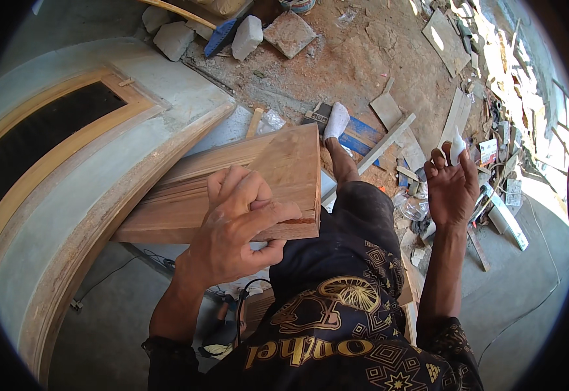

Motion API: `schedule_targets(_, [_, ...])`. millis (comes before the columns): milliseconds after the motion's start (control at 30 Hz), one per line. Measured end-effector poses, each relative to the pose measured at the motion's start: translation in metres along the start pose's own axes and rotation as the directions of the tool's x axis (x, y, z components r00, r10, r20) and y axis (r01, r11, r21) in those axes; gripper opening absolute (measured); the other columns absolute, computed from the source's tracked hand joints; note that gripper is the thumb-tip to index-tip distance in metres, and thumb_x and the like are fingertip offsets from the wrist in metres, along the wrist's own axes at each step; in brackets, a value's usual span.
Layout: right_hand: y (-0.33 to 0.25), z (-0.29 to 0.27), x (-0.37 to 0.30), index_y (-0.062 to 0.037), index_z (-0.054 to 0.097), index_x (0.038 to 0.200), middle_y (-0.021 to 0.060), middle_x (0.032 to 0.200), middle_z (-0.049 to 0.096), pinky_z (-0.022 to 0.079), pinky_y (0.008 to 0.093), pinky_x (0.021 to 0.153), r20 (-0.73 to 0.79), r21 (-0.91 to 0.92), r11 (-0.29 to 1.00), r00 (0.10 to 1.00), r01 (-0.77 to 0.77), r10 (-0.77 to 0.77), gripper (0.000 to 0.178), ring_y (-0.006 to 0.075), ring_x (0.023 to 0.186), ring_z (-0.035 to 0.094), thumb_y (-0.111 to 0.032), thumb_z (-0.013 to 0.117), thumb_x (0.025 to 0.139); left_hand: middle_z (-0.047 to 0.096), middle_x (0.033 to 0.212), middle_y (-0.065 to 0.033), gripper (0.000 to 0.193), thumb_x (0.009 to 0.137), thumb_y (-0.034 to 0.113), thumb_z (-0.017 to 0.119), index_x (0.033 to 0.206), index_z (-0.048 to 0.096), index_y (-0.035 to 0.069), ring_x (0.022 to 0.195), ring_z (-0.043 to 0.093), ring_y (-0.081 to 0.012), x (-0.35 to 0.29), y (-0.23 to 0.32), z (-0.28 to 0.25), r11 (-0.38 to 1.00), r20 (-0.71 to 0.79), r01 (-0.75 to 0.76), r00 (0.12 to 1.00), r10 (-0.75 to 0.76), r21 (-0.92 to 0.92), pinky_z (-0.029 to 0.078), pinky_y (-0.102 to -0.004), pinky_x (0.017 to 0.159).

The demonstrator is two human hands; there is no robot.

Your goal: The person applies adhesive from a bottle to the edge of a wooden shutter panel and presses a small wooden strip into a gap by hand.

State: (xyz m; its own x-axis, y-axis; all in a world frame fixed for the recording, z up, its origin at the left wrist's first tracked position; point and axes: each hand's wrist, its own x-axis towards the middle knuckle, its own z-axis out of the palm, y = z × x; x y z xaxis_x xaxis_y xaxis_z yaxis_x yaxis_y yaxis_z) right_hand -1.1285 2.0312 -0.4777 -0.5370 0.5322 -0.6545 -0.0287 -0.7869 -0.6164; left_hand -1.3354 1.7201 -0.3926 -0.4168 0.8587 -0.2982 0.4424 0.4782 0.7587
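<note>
My left hand [232, 225] is closed on the near edge of a reddish-brown wooden panel [284, 156], close to its right corner. Its fingers curl over the top face and the thumb lies along the edge. A dark, rough split [302, 219] runs along the wood just beyond the index finger. Off to the right and raised, my right hand [452, 189] grips a small white bottle [458, 148] with a pointed nozzle turned upward. The bottle is well apart from the panel. The panel's left end goes out of sight behind a thick ledge.
A grey ledge [193, 85] with a wood-framed dark panel [56, 124] curves along the left. Stones [248, 38], a blue-headed tool [220, 38] and boards [389, 140] lie on the dirt floor ahead. Scrap and debris [493, 169] are piled at right; a cable [550, 251] crosses the floor.
</note>
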Motion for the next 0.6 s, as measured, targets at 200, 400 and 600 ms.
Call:
schedule_targets(200, [0.002, -0.008, 0.001, -0.0120, 0.053, 0.132, 0.0077, 0.113, 0.065, 0.049, 0.0326, 0.079, -0.014, 0.019, 1.000, 1.000, -0.001, 0.001, 0.038, 0.0171, 0.098, 0.061, -0.026, 0.066, 0.099, 0.042, 0.086, -0.0013, 0.044, 0.055, 0.011, 0.081, 0.098, 0.076, 0.018, 0.085, 0.046, -0.0235, 0.001, -0.003, 0.000, 1.000, 0.006, -0.010, 1.000, 0.010, -0.008, 0.035, -0.0411, 0.085])
schedule_targets(400, [0.006, -0.011, -0.001, -0.0105, 0.053, 0.133, 0.0078, 0.113, 0.065, 0.048, 0.0329, 0.080, -0.032, 0.017, 1.000, 0.999, 0.016, -0.015, 0.040, 0.0179, 0.099, 0.060, -0.026, 0.066, 0.099, 0.043, 0.086, -0.0005, 0.045, 0.054, 0.012, 0.081, 0.098, 0.076, 0.017, 0.085, 0.047, -0.0234, 0.001, -0.011, -0.002, 0.999, 0.005, -0.047, 0.999, 0.047, -0.025, 0.036, -0.0428, 0.084])
schedule_targets(600, [0.013, -0.006, -0.016, -0.0090, 0.054, 0.133, 0.0075, 0.111, 0.064, 0.047, 0.0328, 0.081, -0.103, 0.000, 0.995, 0.990, 0.096, -0.095, 0.040, 0.0179, 0.095, 0.058, -0.026, 0.066, 0.099, 0.043, 0.084, -0.0004, 0.045, 0.053, 0.013, 0.081, 0.098, 0.076, 0.017, 0.087, 0.048, -0.0249, 0.008, -0.014, -0.003, 0.995, 0.045, -0.092, 0.995, 0.094, -0.041, 0.038, -0.0425, 0.084])
